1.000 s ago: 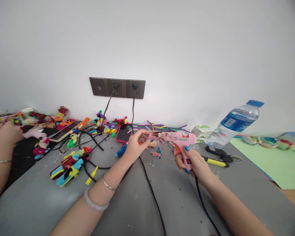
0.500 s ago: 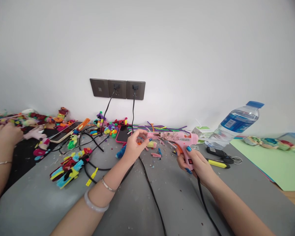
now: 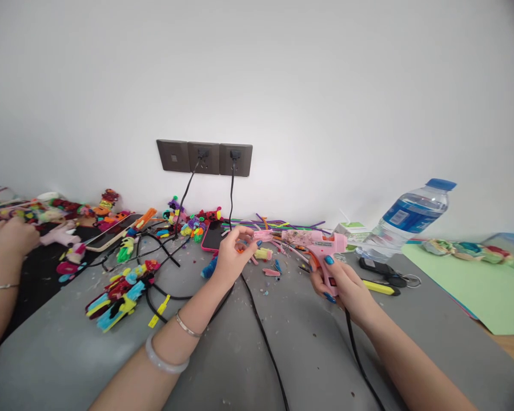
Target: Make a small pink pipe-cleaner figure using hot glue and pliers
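My right hand (image 3: 345, 288) is closed around the handle of a pink glue gun (image 3: 325, 244), whose nozzle points left. Fingers of my left hand (image 3: 235, 254) pinch a small pink pipe-cleaner piece (image 3: 263, 234) right at the nozzle; whether the two touch I cannot tell. Below them on the grey table (image 3: 300, 342) lie short pink pipe-cleaner scraps (image 3: 271, 272) and a pale yellow fuzzy piece (image 3: 263, 253). A blue fuzzy piece (image 3: 209, 267) is partly hidden by my left wrist.
Black cables (image 3: 261, 331) cross the table from wall sockets (image 3: 204, 158). Pipe-cleaner figures (image 3: 120, 294) and phones (image 3: 213, 236) lie to the left. At right are a tilted water bottle (image 3: 411, 217), a yellow cutter (image 3: 379, 287), keys and green paper (image 3: 475, 291). Another person's hand (image 3: 12, 240) is far left.
The glue gun and the pink piece stay nearly where they were, facing each other with a slightly smaller gap. The view has shifted a little.
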`<state>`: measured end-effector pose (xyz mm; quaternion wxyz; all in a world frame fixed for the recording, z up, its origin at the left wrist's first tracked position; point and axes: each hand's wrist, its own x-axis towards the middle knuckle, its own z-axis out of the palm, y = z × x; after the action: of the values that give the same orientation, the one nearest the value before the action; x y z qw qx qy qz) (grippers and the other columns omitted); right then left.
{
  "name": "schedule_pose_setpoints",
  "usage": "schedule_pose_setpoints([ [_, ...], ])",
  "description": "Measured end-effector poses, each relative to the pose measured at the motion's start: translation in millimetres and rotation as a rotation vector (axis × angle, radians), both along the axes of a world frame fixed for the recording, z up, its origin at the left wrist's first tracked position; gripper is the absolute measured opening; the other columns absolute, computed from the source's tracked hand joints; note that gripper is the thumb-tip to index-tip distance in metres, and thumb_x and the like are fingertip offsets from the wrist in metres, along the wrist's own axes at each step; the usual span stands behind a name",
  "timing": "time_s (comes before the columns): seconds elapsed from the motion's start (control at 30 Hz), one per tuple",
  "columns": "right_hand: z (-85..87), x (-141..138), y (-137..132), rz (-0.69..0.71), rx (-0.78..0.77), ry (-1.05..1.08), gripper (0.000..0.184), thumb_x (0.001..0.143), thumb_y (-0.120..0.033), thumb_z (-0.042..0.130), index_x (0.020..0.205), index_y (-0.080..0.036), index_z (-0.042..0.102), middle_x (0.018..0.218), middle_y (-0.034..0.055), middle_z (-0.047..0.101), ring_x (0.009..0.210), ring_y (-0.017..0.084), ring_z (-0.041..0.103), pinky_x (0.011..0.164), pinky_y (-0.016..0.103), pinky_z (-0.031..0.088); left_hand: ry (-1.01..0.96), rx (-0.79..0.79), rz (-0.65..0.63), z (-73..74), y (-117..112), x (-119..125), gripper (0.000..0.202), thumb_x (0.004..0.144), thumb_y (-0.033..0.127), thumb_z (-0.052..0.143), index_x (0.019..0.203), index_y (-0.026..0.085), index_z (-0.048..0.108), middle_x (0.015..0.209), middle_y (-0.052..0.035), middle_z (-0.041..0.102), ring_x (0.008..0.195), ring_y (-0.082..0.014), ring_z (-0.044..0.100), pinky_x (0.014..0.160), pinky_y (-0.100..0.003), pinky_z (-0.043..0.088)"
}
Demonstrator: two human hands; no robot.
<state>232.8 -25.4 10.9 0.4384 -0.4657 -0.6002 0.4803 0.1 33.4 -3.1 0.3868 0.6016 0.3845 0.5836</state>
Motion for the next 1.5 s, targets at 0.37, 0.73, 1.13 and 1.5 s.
schedule_pose_setpoints([
  [0.37,0.9,1.5,-0.6,-0.053,0.014,0.025,0.052,0.091,-0.069,0.037,0.082,-0.020,0.053,0.043,-0.0053,0.039,0.039,0.011,0.026,0.042,0.028,0.019,-0.011,-0.013,-0.016,1.6,0.4,-0.6,0.019,0.076,0.028,0.068,0.090,0.018,0.059,0.085,-0.0027,0.059,0.077,-0.0136,0.060,0.061,-0.022,0.053],
  [0.73,-1.3,-1.3,-5.2,0.077,-0.005,0.017,0.052,0.093,-0.066,0.035,0.087,-0.019,0.057,0.042,-0.0050,0.040,0.042,0.012,0.027,0.047,0.029,0.021,0.141,0.001,-0.105,5.9,-4.5,1.7,0.012,0.078,0.022,0.063,0.089,0.018,0.060,0.079,-0.0015,0.061,0.062,-0.0113,0.058,0.051,-0.021,0.050],
  [1.13,-1.1,-1.8,-5.1,0.068,-0.016,-0.014,0.054,0.091,-0.070,0.036,0.080,-0.020,0.054,0.042,-0.0052,0.039,0.042,0.012,0.028,0.047,0.028,0.022,0.156,0.047,-0.086,5.1,-3.8,2.0,0.010,0.077,0.019,0.062,0.087,0.018,0.060,0.084,-0.0027,0.064,0.067,-0.0118,0.060,0.052,-0.020,0.049],
  [1.5,-4.8,3.5,-2.7,0.062,0.028,-0.023,0.052,0.094,-0.066,0.034,0.081,-0.019,0.054,0.045,-0.0038,0.044,0.044,0.011,0.030,0.048,0.028,0.022,0.062,-0.034,-0.114,3.6,-3.0,0.1,0.017,0.079,0.027,0.065,0.091,0.018,0.058,0.089,-0.0024,0.059,0.060,-0.0098,0.058,0.050,-0.023,0.055],
])
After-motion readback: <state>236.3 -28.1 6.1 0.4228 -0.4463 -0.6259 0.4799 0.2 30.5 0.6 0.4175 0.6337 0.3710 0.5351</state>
